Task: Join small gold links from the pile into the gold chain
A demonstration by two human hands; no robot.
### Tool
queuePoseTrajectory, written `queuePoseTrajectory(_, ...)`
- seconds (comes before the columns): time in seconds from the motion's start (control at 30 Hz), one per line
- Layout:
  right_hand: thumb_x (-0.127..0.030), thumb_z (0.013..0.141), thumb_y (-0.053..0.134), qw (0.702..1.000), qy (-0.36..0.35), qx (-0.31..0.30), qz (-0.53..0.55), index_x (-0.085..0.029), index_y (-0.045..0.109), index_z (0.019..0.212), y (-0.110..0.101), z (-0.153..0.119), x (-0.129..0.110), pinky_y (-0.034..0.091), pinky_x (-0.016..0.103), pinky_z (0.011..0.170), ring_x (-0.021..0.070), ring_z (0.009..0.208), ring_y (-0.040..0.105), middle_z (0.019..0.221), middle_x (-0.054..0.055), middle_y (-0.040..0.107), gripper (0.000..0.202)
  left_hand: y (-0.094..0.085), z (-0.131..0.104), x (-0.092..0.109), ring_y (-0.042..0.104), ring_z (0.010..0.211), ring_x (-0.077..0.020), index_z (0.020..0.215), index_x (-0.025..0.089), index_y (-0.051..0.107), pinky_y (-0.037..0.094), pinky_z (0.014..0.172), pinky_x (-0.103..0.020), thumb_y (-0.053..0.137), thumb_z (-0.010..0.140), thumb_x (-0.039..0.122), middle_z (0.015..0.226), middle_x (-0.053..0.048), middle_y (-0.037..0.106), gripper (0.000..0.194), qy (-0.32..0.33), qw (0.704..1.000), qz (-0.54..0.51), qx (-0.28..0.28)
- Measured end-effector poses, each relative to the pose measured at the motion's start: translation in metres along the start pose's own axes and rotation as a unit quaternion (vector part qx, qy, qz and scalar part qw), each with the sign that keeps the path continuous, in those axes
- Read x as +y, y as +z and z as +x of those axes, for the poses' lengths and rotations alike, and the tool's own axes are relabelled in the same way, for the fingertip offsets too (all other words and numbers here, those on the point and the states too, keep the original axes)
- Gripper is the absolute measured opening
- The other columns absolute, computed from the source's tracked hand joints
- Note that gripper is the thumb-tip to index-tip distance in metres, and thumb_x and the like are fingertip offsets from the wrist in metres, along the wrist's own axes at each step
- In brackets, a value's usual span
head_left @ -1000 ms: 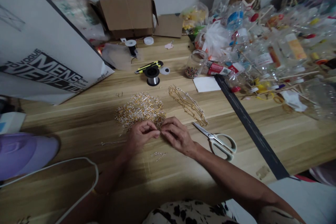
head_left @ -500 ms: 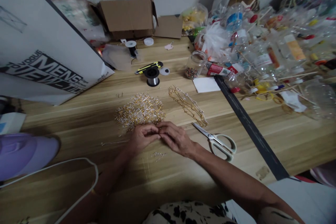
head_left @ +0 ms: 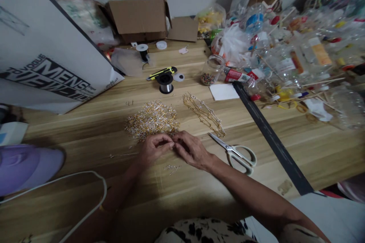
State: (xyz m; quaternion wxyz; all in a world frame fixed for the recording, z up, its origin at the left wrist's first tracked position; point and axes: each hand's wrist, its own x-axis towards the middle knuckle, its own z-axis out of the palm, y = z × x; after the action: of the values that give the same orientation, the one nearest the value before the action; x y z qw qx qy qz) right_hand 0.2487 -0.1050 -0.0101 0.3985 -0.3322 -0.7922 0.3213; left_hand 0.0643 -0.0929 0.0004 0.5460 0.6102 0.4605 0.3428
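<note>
My left hand (head_left: pixel 155 149) and my right hand (head_left: pixel 191 150) meet at the fingertips over the wooden table, both in a pinch. What lies between the fingers is too small to make out. Right behind the hands is a heap of small gold and silver jewellery findings (head_left: pixel 154 119). A thin strand (head_left: pixel 125 155) extends along the table left of my left hand. Nearer to me lie a few short silver chain pieces (head_left: pixel 172 168). Several gold and silver beaded chains (head_left: pixel 205 115) rest beyond my right hand, and scissors (head_left: pixel 241 155) lie to its right.
Behind the heap are a wire spool (head_left: pixel 165 83), a yellow utility knife (head_left: pixel 161 73) and a jar of beads (head_left: pixel 211 71). A dark strip (head_left: pixel 273 140) crosses the right side, near piled plastic bottles (head_left: pixel 288 60). A white box (head_left: pixel 51 53) and a purple appliance (head_left: pixel 28 167) stand left.
Both hands stay in nearly the same place. The fingers of my right hand have shifted slightly, and the strand by my left hand has moved a little.
</note>
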Motion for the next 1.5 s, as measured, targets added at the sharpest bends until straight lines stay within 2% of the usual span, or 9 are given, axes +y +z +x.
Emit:
queuePoseTrajectory(0.2, -0.021, 0.090, 0.052, 0.999, 0.018, 0.014, 0.028, -0.017, 0.053, 0.098, 0.001, 0.001, -0.001, 0.046, 0.027, 0.067, 0.0154, 0.076, 0.055, 0.087, 0.006, 0.057, 0.009, 0.000, 0.000, 0.002, 0.062, 0.059, -0.0121, 0.069, 0.013, 0.064, 0.048, 0.058, -0.020, 0.065, 0.073, 0.022, 0.064, -0.002, 0.068, 0.010, 0.005, 1.000, -0.001, 0.016)
queuePoseTrajectory(0.5, -0.022, 0.092, 0.052, 0.998, 0.024, 0.034, 0.049, -0.018, 0.057, 0.088, 0.003, 0.001, 0.004, 0.047, 0.028, 0.069, 0.0155, 0.076, 0.056, 0.081, 0.005, 0.058, 0.007, 0.001, 0.000, 0.001, 0.062, 0.064, -0.0134, 0.066, 0.014, 0.065, 0.050, 0.062, -0.022, 0.067, 0.074, 0.023, 0.067, -0.004, 0.068, 0.012, 0.045, 0.998, 0.006, 0.033)
queuePoseTrajectory(0.8, -0.023, 0.092, 0.052, 0.998, 0.036, 0.029, 0.035, -0.017, 0.058, 0.088, 0.003, 0.001, 0.004, 0.046, 0.027, 0.068, 0.0157, 0.074, 0.056, 0.081, 0.005, 0.059, 0.010, 0.001, 0.000, -0.002, 0.063, 0.065, -0.0139, 0.066, 0.015, 0.066, 0.050, 0.064, -0.024, 0.067, 0.076, 0.025, 0.068, -0.004, 0.068, 0.015, 0.074, 0.997, 0.009, 0.033)
queuePoseTrajectory(1.03, -0.022, 0.094, 0.049, 0.999, 0.033, 0.023, 0.026, -0.017, 0.057, 0.088, 0.002, 0.002, 0.003, 0.045, 0.027, 0.068, 0.0154, 0.075, 0.055, 0.080, 0.005, 0.058, 0.011, 0.001, 0.000, -0.003, 0.064, 0.065, -0.0140, 0.067, 0.014, 0.067, 0.052, 0.064, -0.024, 0.069, 0.074, 0.024, 0.069, -0.005, 0.069, 0.013, 0.072, 0.997, 0.009, 0.038)
queuePoseTrajectory(1.27, -0.024, 0.095, 0.046, 0.997, 0.052, 0.020, 0.047, -0.017, 0.055, 0.085, 0.000, 0.003, 0.000, 0.044, 0.027, 0.069, 0.0155, 0.074, 0.054, 0.080, 0.004, 0.056, 0.014, 0.003, 0.000, -0.002, 0.067, 0.068, -0.0150, 0.073, 0.013, 0.066, 0.055, 0.067, -0.025, 0.071, 0.069, 0.020, 0.072, -0.006, 0.070, 0.010, 0.041, 0.999, -0.020, 0.028)
queuePoseTrajectory(1.4, -0.025, 0.094, 0.047, 0.993, 0.086, 0.014, 0.078, -0.017, 0.055, 0.084, 0.000, 0.003, 0.000, 0.043, 0.026, 0.068, 0.0149, 0.073, 0.053, 0.079, 0.004, 0.056, 0.015, 0.007, -0.002, -0.001, 0.068, 0.070, -0.0147, 0.075, 0.014, 0.064, 0.056, 0.069, -0.024, 0.070, 0.068, 0.018, 0.073, -0.005, 0.070, 0.011, 0.032, 0.997, 0.005, 0.063)
queuePoseTrajectory(1.5, -0.026, 0.092, 0.049, 0.987, 0.117, 0.010, 0.107, -0.016, 0.056, 0.083, 0.001, 0.003, 0.000, 0.042, 0.025, 0.066, 0.0139, 0.071, 0.051, 0.078, 0.003, 0.056, 0.015, 0.010, -0.005, -0.001, 0.067, 0.068, -0.0137, 0.080, 0.016, 0.064, 0.056, 0.068, -0.024, 0.067, 0.072, 0.016, 0.073, -0.003, 0.070, 0.009, 0.075, 0.988, 0.088, 0.104)
